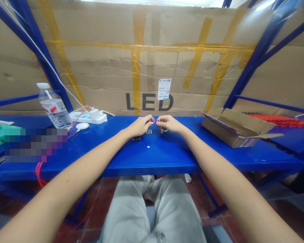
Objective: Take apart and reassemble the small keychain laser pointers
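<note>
Over the middle of the blue table, my left hand and my right hand meet with fingertips pinched. Between them is a small purple and metallic piece, too small to name and held from both sides. Just below the fingers lies a small cluster of shiny gold-coloured pieces. To its left sits a group of small dark pieces. Under my right hand are thin green and dark pieces, partly hidden by the fingers.
At the right stands an open cardboard box, with red material behind it. On the left are a water bottle, a white power strip and red cables. A large cardboard panel rises behind the table.
</note>
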### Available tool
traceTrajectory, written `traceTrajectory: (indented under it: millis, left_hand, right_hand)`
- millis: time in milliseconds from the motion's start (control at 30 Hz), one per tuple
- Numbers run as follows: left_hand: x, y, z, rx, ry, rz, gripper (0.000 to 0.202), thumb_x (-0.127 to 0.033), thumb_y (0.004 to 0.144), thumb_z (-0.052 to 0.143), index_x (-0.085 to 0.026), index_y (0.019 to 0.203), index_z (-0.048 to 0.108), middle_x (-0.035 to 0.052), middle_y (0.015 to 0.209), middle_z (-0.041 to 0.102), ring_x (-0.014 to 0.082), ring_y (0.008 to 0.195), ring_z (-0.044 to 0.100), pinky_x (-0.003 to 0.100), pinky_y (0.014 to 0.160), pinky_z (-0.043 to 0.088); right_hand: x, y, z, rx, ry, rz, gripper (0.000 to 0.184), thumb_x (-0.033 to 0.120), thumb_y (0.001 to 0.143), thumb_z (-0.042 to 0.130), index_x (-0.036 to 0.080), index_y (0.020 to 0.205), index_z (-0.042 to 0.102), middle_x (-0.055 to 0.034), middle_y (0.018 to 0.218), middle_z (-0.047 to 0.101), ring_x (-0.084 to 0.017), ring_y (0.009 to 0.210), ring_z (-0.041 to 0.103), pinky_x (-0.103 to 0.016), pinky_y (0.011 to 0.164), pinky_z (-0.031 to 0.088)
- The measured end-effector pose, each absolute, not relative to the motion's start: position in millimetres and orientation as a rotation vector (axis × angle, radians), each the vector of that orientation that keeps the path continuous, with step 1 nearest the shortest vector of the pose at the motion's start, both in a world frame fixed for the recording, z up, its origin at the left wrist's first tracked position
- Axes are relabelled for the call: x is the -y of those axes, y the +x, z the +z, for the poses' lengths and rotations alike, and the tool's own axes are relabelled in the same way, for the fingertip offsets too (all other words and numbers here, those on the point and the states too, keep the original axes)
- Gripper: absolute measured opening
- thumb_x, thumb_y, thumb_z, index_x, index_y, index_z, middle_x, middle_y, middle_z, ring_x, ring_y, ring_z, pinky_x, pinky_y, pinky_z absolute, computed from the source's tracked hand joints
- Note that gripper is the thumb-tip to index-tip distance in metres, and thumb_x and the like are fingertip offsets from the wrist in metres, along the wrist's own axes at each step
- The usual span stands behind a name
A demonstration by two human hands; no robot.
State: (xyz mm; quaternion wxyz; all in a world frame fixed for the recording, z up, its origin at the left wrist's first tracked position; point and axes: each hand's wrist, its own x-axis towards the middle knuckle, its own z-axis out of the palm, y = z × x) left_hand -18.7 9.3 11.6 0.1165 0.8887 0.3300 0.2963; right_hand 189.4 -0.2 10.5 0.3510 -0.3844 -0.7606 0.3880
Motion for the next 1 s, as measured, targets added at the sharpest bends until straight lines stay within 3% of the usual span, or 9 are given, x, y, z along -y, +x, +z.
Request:
traceTrajectory:
  millis: [300, 467, 633, 767, 1000]
  left_hand:
    - [-13.9, -16.4, 7.1, -0.997, 2.57, 0.88, 0.022, -0.028, 0.095, 0.044, -0.017, 0.089, 0.062, 0.0054, 0.087, 0.068, 0.0198, 0.083, 0.06, 0.03, 0.075, 0.043]
    - [-16.5, -12.1, 8.5, -0.963, 2.419, 0.893, 0.032, -0.032, 0.096, 0.041, -0.018, 0.068, 0.05, 0.0004, 0.065, 0.054, 0.0144, 0.065, 0.049, 0.028, 0.065, 0.039]
    - [-13.4, -9.4, 14.2, -0.942, 1.874, 0.806, 0.026, -0.03, 0.096, 0.045, -0.016, 0.076, 0.055, -0.0025, 0.06, 0.045, 0.0074, 0.045, 0.032, 0.024, 0.047, 0.027]
    - [-13.6, -12.4, 17.1, -0.81, 1.533, 0.72, 0.02, -0.026, 0.094, 0.049, -0.014, 0.08, 0.057, -0.0043, 0.058, 0.04, 0.003, 0.038, 0.019, 0.02, 0.039, 0.016]
    - [-11.4, -20.2, 27.7, -0.646, 1.207, 0.534, 0.022, -0.017, 0.096, 0.039, -0.013, 0.082, 0.055, -0.0091, 0.053, 0.024, 0.0029, 0.034, 0.012, 0.016, 0.034, 0.018]
  right_hand:
    - [-2.7, 183.4, 7.3, 2.073, -1.057, 0.551, 0.025, 0.039, 0.087, 0.057, 0.018, 0.074, 0.058, 0.0035, 0.053, 0.052, -0.013, 0.053, 0.048, -0.025, 0.055, 0.037]
    - [-5.2, 183.4, 5.7, 2.1, -1.013, 0.273, 0.019, 0.03, 0.088, 0.055, 0.017, 0.076, 0.063, -0.0006, 0.067, 0.061, -0.015, 0.067, 0.053, -0.026, 0.066, 0.039]
    - [-3.9, 183.9, 7.4, 2.152, -0.935, 0.093, 0.019, 0.025, 0.092, 0.051, 0.018, 0.082, 0.067, -0.0054, 0.084, 0.068, -0.018, 0.079, 0.059, -0.027, 0.077, 0.042]
    - [-5.4, 184.4, 7.1, 2.176, -0.865, -0.052, 0.018, 0.02, 0.092, 0.05, 0.019, 0.085, 0.067, -0.0063, 0.085, 0.066, -0.018, 0.079, 0.058, -0.028, 0.076, 0.043]
    - [-4.3, 182.6, 6.6, 2.178, -0.768, -0.368, 0.022, 0.014, 0.095, 0.044, 0.018, 0.087, 0.064, -0.0062, 0.082, 0.056, -0.017, 0.072, 0.049, -0.028, 0.067, 0.038]
